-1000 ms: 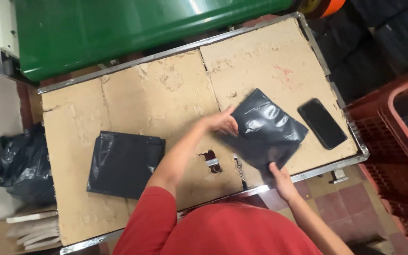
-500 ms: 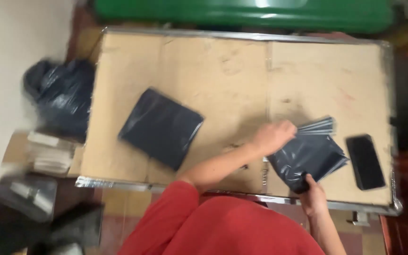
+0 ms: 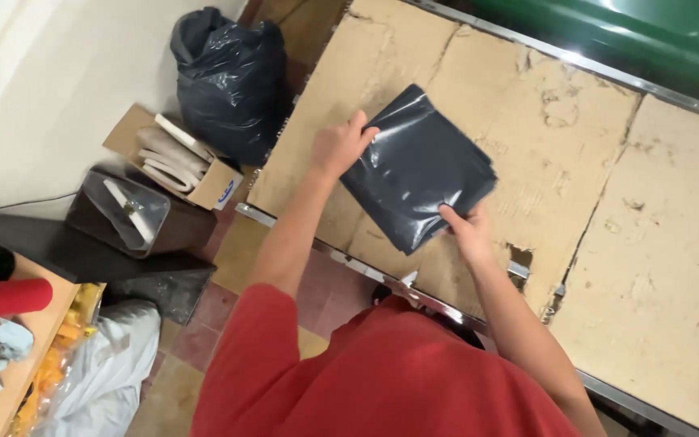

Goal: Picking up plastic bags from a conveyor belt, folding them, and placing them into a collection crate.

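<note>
Cardboard-covered table (image 3: 608, 243) | dark plastic packets (image 3: 418, 166) held near front-left edge | left hand (image 3: 337, 146) grips top corner, right hand (image 3: 467, 231) pinches lower edge, so stack is kept aligned | 1 black bag (image 3: 228, 77) on floor

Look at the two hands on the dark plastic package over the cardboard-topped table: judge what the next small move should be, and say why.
Probably lower the dark plastic package flat onto the cardboard-topped table and press it smooth. The left hand grips its upper left corner and the right hand pinches its lower edge, so it seems pinched at two edges, its glossy surface wrinkled, with bare cardboard beneath.
</note>
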